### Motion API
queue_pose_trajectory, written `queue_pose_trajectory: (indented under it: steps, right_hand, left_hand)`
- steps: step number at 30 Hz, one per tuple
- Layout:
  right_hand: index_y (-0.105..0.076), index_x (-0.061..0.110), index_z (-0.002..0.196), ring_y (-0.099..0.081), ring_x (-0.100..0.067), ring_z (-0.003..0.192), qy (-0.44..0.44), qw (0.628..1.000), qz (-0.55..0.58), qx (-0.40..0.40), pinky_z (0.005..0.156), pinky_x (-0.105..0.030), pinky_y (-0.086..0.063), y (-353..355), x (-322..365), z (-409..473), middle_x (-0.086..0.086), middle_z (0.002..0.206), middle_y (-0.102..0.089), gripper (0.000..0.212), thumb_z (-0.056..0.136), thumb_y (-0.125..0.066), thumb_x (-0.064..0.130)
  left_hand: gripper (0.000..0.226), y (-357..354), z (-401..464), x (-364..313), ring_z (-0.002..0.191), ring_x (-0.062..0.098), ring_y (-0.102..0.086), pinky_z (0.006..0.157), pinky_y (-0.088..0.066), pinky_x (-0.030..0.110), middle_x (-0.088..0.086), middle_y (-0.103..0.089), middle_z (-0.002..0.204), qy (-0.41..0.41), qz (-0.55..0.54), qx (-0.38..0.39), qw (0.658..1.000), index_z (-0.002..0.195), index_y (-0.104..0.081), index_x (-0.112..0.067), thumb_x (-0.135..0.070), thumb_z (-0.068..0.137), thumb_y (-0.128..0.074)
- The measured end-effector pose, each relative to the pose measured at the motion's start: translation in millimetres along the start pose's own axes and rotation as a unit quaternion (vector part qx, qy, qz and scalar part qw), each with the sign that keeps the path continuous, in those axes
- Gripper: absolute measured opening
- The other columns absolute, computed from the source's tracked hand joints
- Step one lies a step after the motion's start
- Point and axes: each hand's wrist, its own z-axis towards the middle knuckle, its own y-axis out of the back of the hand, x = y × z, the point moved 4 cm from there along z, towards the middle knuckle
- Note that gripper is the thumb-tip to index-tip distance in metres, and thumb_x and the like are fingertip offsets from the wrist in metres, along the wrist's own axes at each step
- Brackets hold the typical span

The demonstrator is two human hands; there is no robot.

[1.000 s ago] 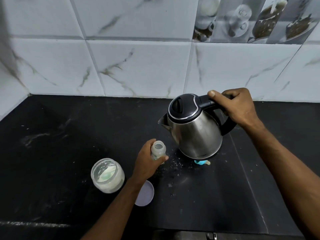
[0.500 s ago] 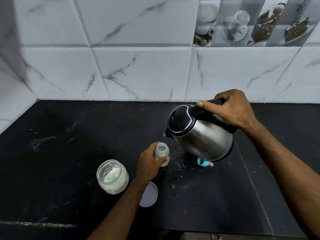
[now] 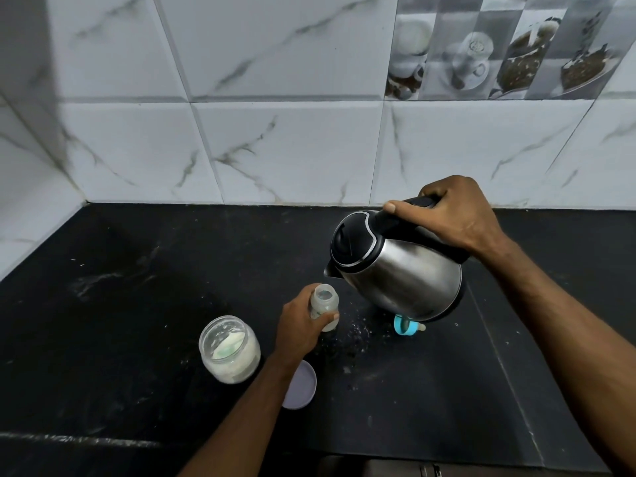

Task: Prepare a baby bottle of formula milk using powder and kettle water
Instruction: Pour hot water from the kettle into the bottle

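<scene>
A small clear baby bottle (image 3: 324, 302) stands open-topped on the black counter (image 3: 137, 304), with my left hand (image 3: 303, 325) wrapped around its body. My right hand (image 3: 454, 215) grips the black handle of a steel kettle (image 3: 395, 273), held in the air and tilted left. Its spout sits just above and right of the bottle's mouth. No water stream is visible. An open glass jar of white powder (image 3: 230, 349) with a pale green scoop inside stands left of my left wrist.
The jar's lilac lid (image 3: 299, 387) lies partly under my left forearm. A blue bottle ring with its teat (image 3: 407, 327) lies on the counter below the kettle. Spilled specks dot the counter near the bottle. A tiled wall (image 3: 292, 149) closes the back and left.
The kettle has been lifted off the counter and tipped further left, bringing its spout toward the bottle's mouth. My left hand still holds the bottle in place.
</scene>
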Motion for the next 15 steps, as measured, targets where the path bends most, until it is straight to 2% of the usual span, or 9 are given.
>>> queue_pose_trajectory:
  steps: [3,7,12,15]
  right_hand:
    - [-0.034,0.004,0.050,-0.019,-0.013,0.049,-0.001,1.000,-0.012,-0.002,0.050,-0.032,-0.020,1.8,0.3,2.0,-0.001,0.048,-0.022,0.085,0.063,-0.061,0.084]
    - [-0.046,-0.003,0.053,-0.027,-0.016,0.048,-0.001,0.999,-0.036,0.013,0.050,-0.031,-0.025,2.2,3.1,3.0,-0.007,0.047,-0.032,0.091,0.061,-0.059,0.087]
    - [-0.025,0.016,0.048,-0.021,-0.017,0.049,0.016,0.998,-0.056,0.023,0.051,-0.034,-0.021,1.1,12.0,2.9,0.001,0.046,-0.022,0.079,0.066,-0.067,0.080]
    - [-0.024,0.017,0.048,-0.022,-0.017,0.048,0.020,0.998,-0.061,0.028,0.050,-0.032,-0.021,-0.2,14.7,3.1,0.002,0.045,-0.022,0.078,0.065,-0.067,0.080]
  left_hand:
    - [0.049,0.8,-0.3,-0.4,0.098,-0.011,-0.058,0.083,-0.043,0.004,-0.016,-0.063,0.110,0.003,-0.004,0.000,1.000,0.121,-0.058,-0.024,-0.023,0.079,-0.081]
    - [0.048,0.1,-0.3,-0.8,0.101,0.000,-0.062,0.089,-0.050,0.020,-0.012,-0.065,0.110,0.001,-0.017,-0.002,1.000,0.121,-0.058,-0.023,-0.021,0.079,-0.081]
    - [0.049,0.7,-1.2,-1.5,0.104,0.010,-0.064,0.093,-0.054,0.032,-0.006,-0.068,0.112,-0.001,-0.021,-0.011,1.000,0.122,-0.060,-0.018,-0.018,0.078,-0.081]
    - [0.050,0.5,-1.1,-1.6,0.105,0.012,-0.064,0.094,-0.054,0.036,-0.004,-0.068,0.113,0.000,-0.025,-0.010,1.000,0.123,-0.060,-0.017,-0.017,0.078,-0.081]
